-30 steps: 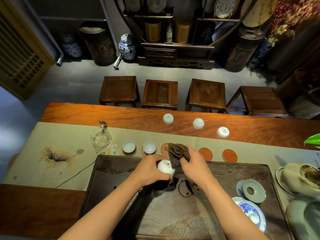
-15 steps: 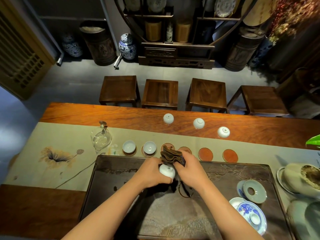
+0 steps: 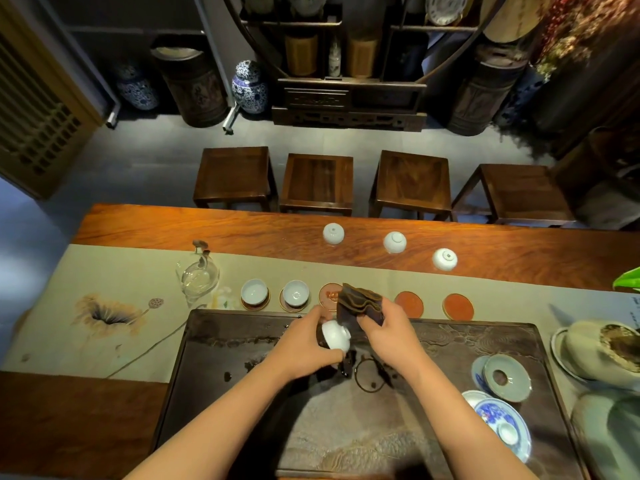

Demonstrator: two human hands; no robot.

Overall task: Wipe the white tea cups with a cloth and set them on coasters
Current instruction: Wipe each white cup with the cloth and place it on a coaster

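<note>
Cup in hand: white tea cup (image 3: 335,335), tipped on its side just above the dark tray (image 3: 242,327), centre of the frame, foot ring turned toward the right.
Left hand (image 3: 304,344): fingers curled round the cup's body, gripping it from the left and below.
Right hand (image 3: 382,332): pinches a folded brown cloth (image 3: 360,301), which stands up above the cup, just beside it; whether it touches the cup I cannot tell.
Cups finished: two cups (image 3: 254,292) (image 3: 295,293) sit upright on coasters, left of centre.
Free coasters: one (image 3: 330,295) partly hidden behind the cloth, two orange ones (image 3: 409,303) (image 3: 458,306) to the right.
Cups waiting: three (image 3: 333,233) (image 3: 394,242) (image 3: 444,259) upside down on the bare wooden surface (image 3: 173,230), above the coaster row.
Handling: small, thin porcelain, likely light, rigid and brittle; the glaze is probably slippery, more so if damp.
Where to hold: around the belly with fingertips, or rim against foot ring, keeping low over the tray.
Cloth: soft and limp; it should fold into the bowl easily.
Progress: judged as the third of six cups, mid-wipe.
</note>
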